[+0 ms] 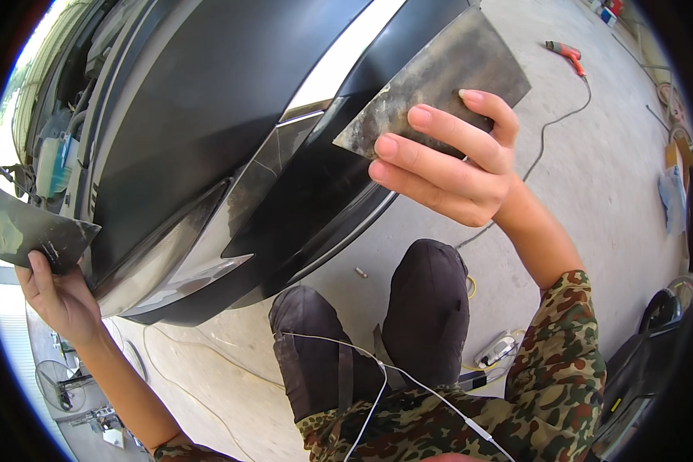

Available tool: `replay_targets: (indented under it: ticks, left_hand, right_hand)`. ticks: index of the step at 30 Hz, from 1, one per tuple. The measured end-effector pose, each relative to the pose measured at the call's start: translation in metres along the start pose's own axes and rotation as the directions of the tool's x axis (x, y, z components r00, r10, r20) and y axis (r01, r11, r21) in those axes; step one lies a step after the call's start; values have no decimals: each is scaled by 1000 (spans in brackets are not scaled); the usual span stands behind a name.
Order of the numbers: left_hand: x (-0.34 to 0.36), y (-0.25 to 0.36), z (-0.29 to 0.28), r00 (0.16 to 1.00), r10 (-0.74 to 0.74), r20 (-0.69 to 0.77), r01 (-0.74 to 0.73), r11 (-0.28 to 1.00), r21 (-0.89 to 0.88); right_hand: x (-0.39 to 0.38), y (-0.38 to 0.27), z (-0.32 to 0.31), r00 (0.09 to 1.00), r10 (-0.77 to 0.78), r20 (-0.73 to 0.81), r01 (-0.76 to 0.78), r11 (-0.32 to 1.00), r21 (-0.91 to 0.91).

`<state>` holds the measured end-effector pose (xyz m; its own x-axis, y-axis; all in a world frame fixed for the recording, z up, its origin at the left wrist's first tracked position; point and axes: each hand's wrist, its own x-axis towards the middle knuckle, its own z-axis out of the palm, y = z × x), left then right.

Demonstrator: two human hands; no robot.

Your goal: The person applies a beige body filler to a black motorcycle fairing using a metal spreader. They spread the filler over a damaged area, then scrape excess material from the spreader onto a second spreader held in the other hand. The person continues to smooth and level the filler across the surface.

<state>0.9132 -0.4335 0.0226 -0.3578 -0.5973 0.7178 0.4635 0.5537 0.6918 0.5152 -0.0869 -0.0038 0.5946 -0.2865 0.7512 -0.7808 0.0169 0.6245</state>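
My right hand (443, 158) grips a flat, dark, mottled sheet (470, 54) with a pointed corner, raised in front of the car's black bodywork (200, 85). At the far left, my left hand (58, 300) holds a second dark, scuffed sheet (31, 231), partly cut off by the rim of the view. Between the hands lie a clear-covered lamp (162, 269) and a glossy dark trim strip (269, 154) with a bright silver band (346, 54) above it.
A red heat gun (566, 52) lies on the concrete floor (577, 177) with its cord trailing. Engine-bay parts (58, 158) show at left. A fan (61, 385), cardboard (677, 154), a white power strip (497, 346) and dark items (651, 331) surround me. My knees (423, 300) are below the bumper.
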Motion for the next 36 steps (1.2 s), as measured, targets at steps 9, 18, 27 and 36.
replay_targets:
  ticks: [9, 18, 27, 36]
  left_hand:
    - [0, 3, -15, 999, 32, 15, -32, 999, 3]
    - [5, 16, -11, 997, 47, 56, -48, 999, 11]
    - [16, 26, -7, 992, 33, 120, -30, 999, -25]
    - [21, 35, 0, 991, 43, 126, -42, 999, -11]
  right_hand:
    - [-3, 2, 6, 998, -43, -56, 45, 998, 31]
    - [-10, 13, 5, 997, -58, -43, 60, 996, 66]
    - [-11, 14, 3, 997, -21, -74, 25, 998, 55]
    - [-19, 15, -3, 998, 9, -68, -6, 998, 55]
